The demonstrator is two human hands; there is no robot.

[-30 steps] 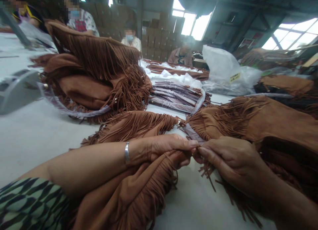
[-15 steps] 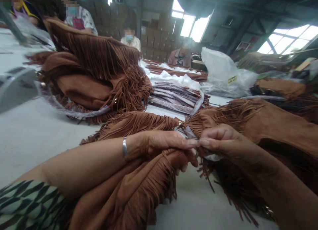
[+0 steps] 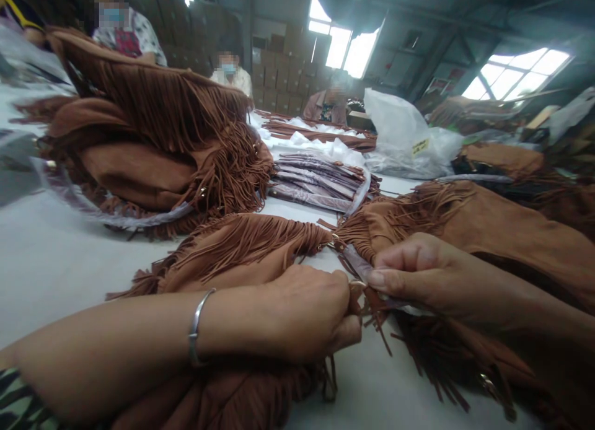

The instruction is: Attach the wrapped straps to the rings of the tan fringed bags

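Note:
A brown fringed suede bag (image 3: 246, 244) lies on the table, partly beneath my left forearm. My left hand (image 3: 311, 312) is closed in a fist at the bag's right edge, knuckles up, its grip mostly hidden. Between my hands shows a gold-coloured metal ring (image 3: 357, 286) beside a bit of brown leather. Thumb and finger of my right hand (image 3: 418, 266) pinch a strap wrapped in clear plastic (image 3: 357, 261), close to that ring. The strap runs up to a metal clasp (image 3: 333, 239) by the bag's far edge.
Another fringed bag (image 3: 511, 225) lies at right, and a heap of bags (image 3: 139, 170) stands at left. Plastic-wrapped straps (image 3: 316, 182) are stacked behind. A white plastic bag (image 3: 404, 132) sits farther back. Several people are around the far tables, before stacked cartons (image 3: 283, 70).
My left hand has turned over from thumb-up to a fist with its back upward, a little lower. The metal ring now shows between my hands. My right hand keeps its pinch; the view shifted slightly.

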